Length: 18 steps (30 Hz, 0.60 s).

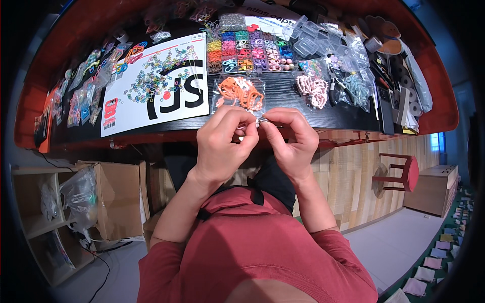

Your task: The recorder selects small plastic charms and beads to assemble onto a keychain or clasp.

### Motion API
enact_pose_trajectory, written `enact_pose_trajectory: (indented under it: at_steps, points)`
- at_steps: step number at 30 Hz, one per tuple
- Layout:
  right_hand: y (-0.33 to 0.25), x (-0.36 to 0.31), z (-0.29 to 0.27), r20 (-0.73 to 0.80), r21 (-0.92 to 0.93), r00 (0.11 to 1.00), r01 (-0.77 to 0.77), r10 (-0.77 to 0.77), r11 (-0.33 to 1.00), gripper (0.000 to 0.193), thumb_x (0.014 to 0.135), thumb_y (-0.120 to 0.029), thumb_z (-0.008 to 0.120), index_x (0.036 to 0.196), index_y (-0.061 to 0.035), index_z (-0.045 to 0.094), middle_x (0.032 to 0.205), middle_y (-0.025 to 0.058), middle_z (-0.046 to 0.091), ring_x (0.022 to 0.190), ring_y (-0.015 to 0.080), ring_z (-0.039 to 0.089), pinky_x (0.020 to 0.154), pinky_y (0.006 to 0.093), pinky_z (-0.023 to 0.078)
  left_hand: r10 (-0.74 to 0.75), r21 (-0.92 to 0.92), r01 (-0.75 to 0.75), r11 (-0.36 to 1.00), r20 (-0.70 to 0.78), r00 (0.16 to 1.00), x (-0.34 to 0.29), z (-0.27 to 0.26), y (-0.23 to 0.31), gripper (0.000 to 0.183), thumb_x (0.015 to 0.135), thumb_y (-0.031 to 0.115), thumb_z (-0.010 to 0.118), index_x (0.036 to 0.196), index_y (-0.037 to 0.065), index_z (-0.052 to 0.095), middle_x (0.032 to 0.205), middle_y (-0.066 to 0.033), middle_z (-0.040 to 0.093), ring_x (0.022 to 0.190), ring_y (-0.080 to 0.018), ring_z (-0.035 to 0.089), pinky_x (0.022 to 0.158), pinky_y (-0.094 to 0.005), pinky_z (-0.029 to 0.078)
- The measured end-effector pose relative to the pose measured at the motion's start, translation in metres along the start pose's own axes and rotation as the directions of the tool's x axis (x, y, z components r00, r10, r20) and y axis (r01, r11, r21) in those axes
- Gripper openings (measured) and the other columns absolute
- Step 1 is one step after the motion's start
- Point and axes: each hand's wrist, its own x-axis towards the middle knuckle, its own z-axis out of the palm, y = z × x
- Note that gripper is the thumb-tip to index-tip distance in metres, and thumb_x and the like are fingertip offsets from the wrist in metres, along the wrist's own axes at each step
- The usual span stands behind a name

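"How are the hands held?"

"Close together, at the black table's (273, 86) near edge as seen from above. Both forearms rise from below and angle inward, elbows bent."

"The left one?"

"The left hand (222, 144) is curled, thumb and index finger pinched together, the other fingers folded. A bit of pinkish material (239, 132) shows inside the curl."

"And the right?"

"The right hand (294, 144) mirrors it: index finger arched over, thumb beneath, tips nearly closed."

"On what?"

"A small silvery piece (261, 120), between the two sets of fingertips; too small to tell its kind."

"What's nearest?"

"A clear bag of orange cords (241, 94), just beyond the left knuckles."
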Motion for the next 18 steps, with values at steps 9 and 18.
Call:
enact_pose_trajectory:
  at_steps: [9, 18]
  points:
    - [-0.003, 0.003, -0.003, 0.01, -0.012, 0.997, 0.079, -0.079, 0.997, 0.02, 0.076, 0.007, 0.073, 0.093, 0.0009, 0.065, 0.093, 0.0117, 0.067, 0.081, 0.0168, 0.066, 0.066, 0.0259, 0.054, 0.071, -0.031, -0.072, 0.997, -0.053, 0.996, 0.001, 0.003, 0.003, 0.016, 0.073, -0.007, 0.07, 0.084, 0.002, 0.063, 0.082, -0.0059, 0.063, 0.062, -0.0135, 0.061, 0.054, -0.0252, 0.051]
    - [-0.009, 0.002, -0.002, 0.008, 0.054, 0.999, 0.042, -0.042, 0.998, 0.019, 0.078, 0.008, 0.072, 0.094, 0.0021, 0.064, 0.091, 0.0103, 0.066, 0.075, 0.0123, 0.066, 0.061, 0.0233, 0.055, 0.002, -0.121, -0.009, 0.993, -0.055, 0.998, -0.002, 0.003, 0.008, 0.016, 0.074, -0.007, 0.07, 0.086, 0.002, 0.064, 0.086, -0.0057, 0.066, 0.068, -0.0103, 0.065, 0.057, -0.0234, 0.055]
